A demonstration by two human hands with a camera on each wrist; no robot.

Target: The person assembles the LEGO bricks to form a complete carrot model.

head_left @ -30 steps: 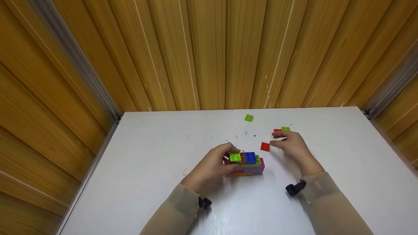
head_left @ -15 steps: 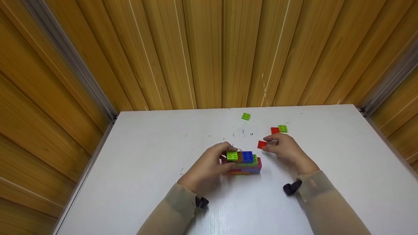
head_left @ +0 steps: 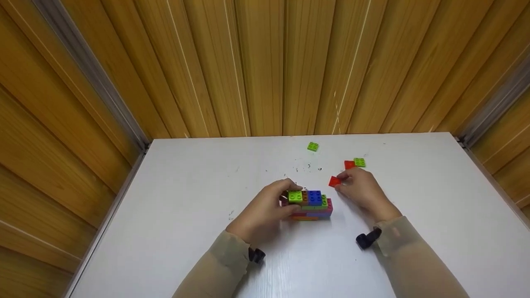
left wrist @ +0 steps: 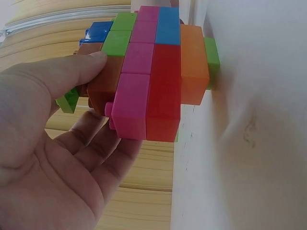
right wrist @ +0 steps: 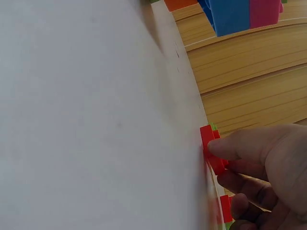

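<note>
A stack of coloured toy bricks (head_left: pixel 314 209) stands on the white table in the head view, with bright green, brown and blue bricks on top. My left hand (head_left: pixel 267 209) grips its left end, thumb on the near side. In the left wrist view, the thumb lies on a brown brick (left wrist: pixel 105 81) above pink and red ones. To the right of the stack, my right hand (head_left: pixel 364 190) pinches a small red brick (head_left: pixel 333 181) between thumb and fingers. The right wrist view has the thumb on the face of this red brick (right wrist: pixel 213 155), close to the tabletop.
Just beyond the right hand, a second red brick (head_left: pixel 349 164) lies against a green brick (head_left: pixel 359 162). Another green brick (head_left: pixel 313 146) is near the back edge of the white table (head_left: pixel 186 186). Wood-patterned panels (head_left: pixel 265 70) rise behind and at both sides.
My right hand has moved slightly left and closed its thumb and fingers on the small red brick, which has turned a little. The left hand keeps its grip on the stack.
</note>
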